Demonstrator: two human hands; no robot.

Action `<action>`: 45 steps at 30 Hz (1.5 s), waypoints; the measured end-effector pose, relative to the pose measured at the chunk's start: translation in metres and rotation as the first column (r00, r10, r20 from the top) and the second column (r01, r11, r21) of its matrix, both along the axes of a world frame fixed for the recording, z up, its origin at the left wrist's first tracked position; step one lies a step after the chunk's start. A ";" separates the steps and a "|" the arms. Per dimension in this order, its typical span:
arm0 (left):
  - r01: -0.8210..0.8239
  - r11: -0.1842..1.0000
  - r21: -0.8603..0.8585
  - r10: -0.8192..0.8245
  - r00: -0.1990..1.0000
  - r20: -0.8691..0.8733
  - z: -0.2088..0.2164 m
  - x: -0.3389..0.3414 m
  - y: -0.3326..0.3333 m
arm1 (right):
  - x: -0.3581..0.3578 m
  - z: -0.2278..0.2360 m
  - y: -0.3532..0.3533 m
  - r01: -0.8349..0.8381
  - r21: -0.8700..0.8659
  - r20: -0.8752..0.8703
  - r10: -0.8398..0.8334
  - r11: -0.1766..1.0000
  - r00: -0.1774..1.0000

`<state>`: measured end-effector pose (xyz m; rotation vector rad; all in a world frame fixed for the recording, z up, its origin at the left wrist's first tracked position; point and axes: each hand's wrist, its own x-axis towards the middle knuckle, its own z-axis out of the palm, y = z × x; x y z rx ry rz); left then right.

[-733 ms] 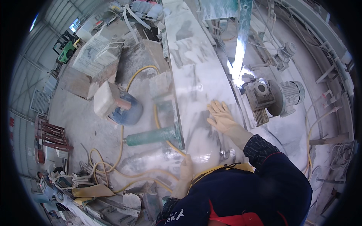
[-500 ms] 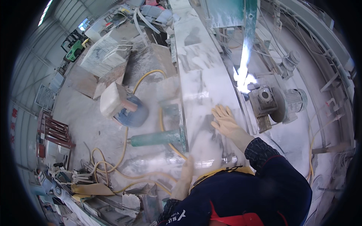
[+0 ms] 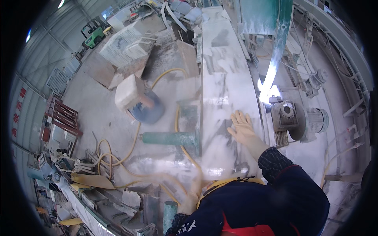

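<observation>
My right hand [image 3: 243, 126], in a cream rubber glove, lies flat on a long white stone slab [image 3: 214, 88] with grey veining. Its fingers are spread and hold nothing. My left hand [image 3: 191, 196], gloved the same way, is low beside the slab's near left end, close to my yellow apron [image 3: 228, 181]. Blur hides its fingers, and I cannot tell whether it touches anything. A yellow hose [image 3: 191, 158] runs down the slab's left side toward that hand.
Right of the slab stand a motor with a gearbox [image 3: 285, 116] and a green upright [image 3: 277, 59]. To the left are a green cylinder [image 3: 169, 137], a blue drum [image 3: 149, 110] with a pale block on it, coiled hose [image 3: 105, 159], and scrap stone [image 3: 132, 202].
The whole view has shifted, moving the scene rightward. My right hand stays flat on the slab. My left hand has dropped lower, nearer my body.
</observation>
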<state>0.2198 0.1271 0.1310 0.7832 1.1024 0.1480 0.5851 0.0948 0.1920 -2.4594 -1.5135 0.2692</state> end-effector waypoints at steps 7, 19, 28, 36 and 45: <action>-0.035 0.995 0.088 0.038 0.999 -0.037 0.038 0.022 -0.004 | 0.005 -0.002 0.007 0.011 -0.042 0.005 -0.011 0.999 1.000; -0.147 0.980 0.133 0.136 0.986 0.093 0.019 -0.007 -0.012 | 0.015 0.000 0.015 -0.001 -0.070 -0.027 -0.001 0.998 1.000; -0.578 0.815 0.041 0.579 0.812 -0.073 -0.098 -0.150 -0.059 | 0.021 -0.002 0.019 -0.012 -0.086 -0.014 0.011 0.996 1.000; -0.789 0.612 0.047 0.779 0.592 -0.207 -0.142 -0.225 -0.137 | 0.025 -0.002 0.024 -0.004 -0.127 0.023 0.007 0.992 1.000; -0.812 0.582 0.050 0.786 0.545 -0.293 -0.109 -0.212 -0.176 | 0.036 -0.013 0.028 -0.005 -0.110 0.060 0.012 0.994 0.998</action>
